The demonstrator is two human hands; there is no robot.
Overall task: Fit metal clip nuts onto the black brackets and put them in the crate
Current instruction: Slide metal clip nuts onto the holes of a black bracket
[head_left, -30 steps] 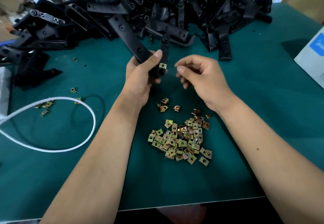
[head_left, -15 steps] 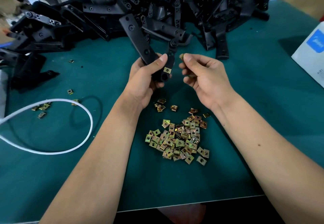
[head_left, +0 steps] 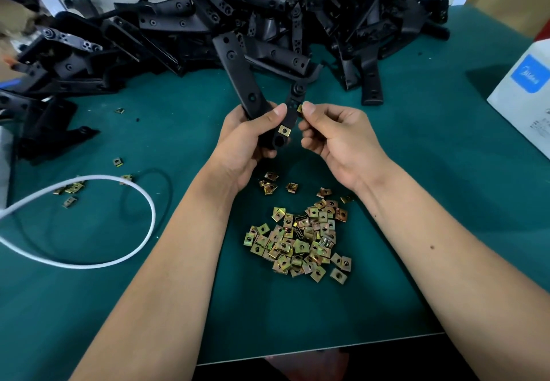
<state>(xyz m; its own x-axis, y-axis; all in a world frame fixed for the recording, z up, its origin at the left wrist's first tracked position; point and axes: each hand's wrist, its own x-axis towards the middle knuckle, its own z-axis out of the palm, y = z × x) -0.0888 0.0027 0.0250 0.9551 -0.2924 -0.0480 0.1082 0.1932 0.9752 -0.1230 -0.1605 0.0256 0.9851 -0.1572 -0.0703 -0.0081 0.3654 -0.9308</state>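
Lower centre: nut pile (head_left: 300, 240) w/ dozens left. Above it, left hand (head_left: 247, 142) grips a bracket (head_left: 238, 73); one clip (head_left: 284, 130) already on. Right hand (head_left: 333, 133) pinches next nut (head_left: 300, 108) beside the bracket arm, not fitted yet. Top of frame: big bracket heap (head_left: 268, 17). Crate not in view.
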